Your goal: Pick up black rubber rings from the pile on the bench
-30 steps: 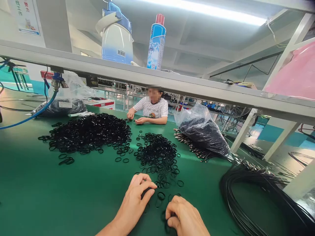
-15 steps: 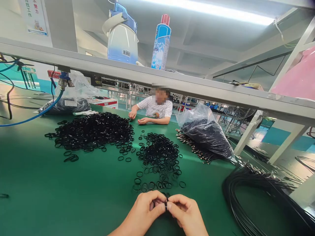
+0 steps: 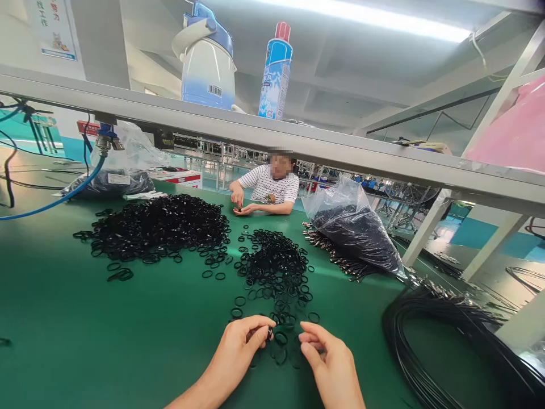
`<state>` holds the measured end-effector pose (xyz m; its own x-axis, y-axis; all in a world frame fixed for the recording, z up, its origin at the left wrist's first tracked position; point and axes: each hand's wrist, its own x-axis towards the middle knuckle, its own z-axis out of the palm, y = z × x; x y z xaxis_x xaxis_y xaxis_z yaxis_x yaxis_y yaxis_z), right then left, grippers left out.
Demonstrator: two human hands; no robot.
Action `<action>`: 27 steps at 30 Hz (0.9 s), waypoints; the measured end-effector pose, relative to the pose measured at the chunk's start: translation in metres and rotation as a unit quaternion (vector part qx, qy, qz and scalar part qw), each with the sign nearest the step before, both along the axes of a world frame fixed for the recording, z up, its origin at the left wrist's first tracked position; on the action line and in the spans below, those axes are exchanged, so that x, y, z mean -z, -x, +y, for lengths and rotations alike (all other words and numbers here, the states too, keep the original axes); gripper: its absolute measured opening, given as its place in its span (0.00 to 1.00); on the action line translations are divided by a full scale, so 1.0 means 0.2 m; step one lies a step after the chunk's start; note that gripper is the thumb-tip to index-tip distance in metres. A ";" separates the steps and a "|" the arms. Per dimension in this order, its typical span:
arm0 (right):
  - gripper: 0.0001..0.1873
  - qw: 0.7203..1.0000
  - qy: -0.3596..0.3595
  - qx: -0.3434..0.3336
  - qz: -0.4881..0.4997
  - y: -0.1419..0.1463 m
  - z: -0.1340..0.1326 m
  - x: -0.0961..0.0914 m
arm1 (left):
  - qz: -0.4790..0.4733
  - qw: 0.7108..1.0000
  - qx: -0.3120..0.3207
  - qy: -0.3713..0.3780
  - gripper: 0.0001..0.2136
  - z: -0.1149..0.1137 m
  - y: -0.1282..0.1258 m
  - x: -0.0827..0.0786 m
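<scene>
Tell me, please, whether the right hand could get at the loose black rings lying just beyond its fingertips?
Probably yes: the right hand hovers open beside the loose rings on the green mat, with nothing between them.

Black rings [image 3: 272,267] lie on a green table [image 3: 106,329]; a co-worker's shirt [image 3: 268,190] is black-and-white striped.

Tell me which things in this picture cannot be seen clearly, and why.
- Left hand: its fingertips pinch something small and black; whether one ring or several is too small to tell, head view.
- Right hand: the palm faces away, so any ring inside is hidden.
- Clear plastic bag: the crinkled film blurs its dark contents.
- Black cable coil: cut off by the lower right edge.
- Wall poster: cut off at the top, print too small.
</scene>
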<state>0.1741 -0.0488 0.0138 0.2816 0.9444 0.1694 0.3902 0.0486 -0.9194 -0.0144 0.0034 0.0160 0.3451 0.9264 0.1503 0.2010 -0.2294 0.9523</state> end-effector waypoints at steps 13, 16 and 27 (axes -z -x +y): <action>0.13 0.992 0.004 -0.078 0.096 0.15 -0.01 0.02 | 0.071 0.991 0.021 -0.111 0.07 -0.09 -0.03 -0.08; 0.14 0.987 0.029 -0.064 0.143 0.11 0.00 0.00 | 0.078 0.989 0.012 -0.125 0.08 -0.09 -0.04 -0.08; 0.17 0.999 0.023 0.047 0.001 0.01 -0.01 -0.04 | 0.118 0.985 -0.050 -0.117 0.09 -0.05 -0.01 -0.07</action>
<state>0.1713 -0.0516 0.0228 0.3697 0.9205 0.1268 0.3894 -0.0296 -0.9206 -0.0120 -0.0058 0.0298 0.3040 0.9070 0.2914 0.4427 -0.4054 0.7998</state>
